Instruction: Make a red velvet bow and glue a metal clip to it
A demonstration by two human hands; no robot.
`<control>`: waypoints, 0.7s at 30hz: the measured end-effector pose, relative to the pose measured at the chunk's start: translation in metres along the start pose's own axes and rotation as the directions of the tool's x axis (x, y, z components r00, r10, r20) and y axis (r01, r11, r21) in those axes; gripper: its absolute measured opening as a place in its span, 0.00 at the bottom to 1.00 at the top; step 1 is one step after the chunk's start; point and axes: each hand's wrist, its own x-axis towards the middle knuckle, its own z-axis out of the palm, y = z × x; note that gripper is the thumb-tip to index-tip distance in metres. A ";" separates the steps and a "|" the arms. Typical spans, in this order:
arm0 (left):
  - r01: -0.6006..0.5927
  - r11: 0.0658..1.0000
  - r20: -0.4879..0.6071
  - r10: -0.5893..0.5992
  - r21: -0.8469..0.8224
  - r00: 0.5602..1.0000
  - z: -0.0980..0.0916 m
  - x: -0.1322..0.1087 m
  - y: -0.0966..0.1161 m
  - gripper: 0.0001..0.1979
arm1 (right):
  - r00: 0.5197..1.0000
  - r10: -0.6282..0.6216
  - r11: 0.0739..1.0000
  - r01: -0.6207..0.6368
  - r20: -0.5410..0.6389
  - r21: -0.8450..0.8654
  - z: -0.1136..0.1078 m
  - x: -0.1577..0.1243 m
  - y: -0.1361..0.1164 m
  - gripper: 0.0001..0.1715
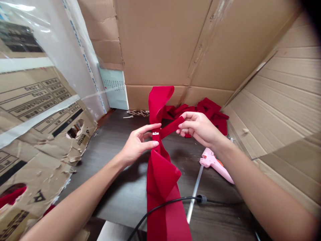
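Observation:
A large red velvet bow is held up over a dark wooden table. My left hand pinches the bow's gathered middle, where a small silver clip sits. My right hand grips one end of a narrow red ribbon strip that runs from the clip out to the right. One bow loop rises behind the hands and the other hangs toward me.
A pink glue gun lies on the table right of the bow, with a clear glue stick and a black cable beside it. Red ribbon pieces are piled at the back; metal clips lie nearby. Cardboard boxes wall the space.

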 end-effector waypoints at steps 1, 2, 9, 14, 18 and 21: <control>-0.024 0.999 -0.020 0.024 0.025 1.000 0.000 0.001 -0.001 0.28 | 1.000 0.014 0.999 -0.014 -0.011 0.030 0.000 0.001 0.000 0.13; -0.053 0.997 -0.037 0.055 0.050 0.998 0.000 0.001 -0.001 0.28 | 1.000 0.028 0.998 -0.027 -0.015 0.051 -0.001 0.001 0.000 0.13; -0.122 0.990 -0.031 0.124 0.073 0.992 -0.001 0.003 -0.005 0.32 | 0.997 0.073 0.995 -0.074 0.013 0.072 -0.004 0.004 0.007 0.14; -0.145 0.984 -0.019 0.148 0.099 0.989 -0.001 0.002 -0.004 0.32 | 0.991 0.100 0.994 -0.104 0.093 0.038 0.002 0.003 0.013 0.16; -0.163 0.975 0.000 0.165 0.151 0.986 0.001 0.001 -0.002 0.31 | 0.979 0.141 0.989 -0.133 0.147 -0.061 0.007 0.000 0.012 0.16; -0.158 0.960 0.018 0.158 0.233 0.987 0.002 0.000 -0.001 0.30 | 0.971 0.160 0.987 -0.152 0.177 -0.057 0.010 -0.001 0.013 0.17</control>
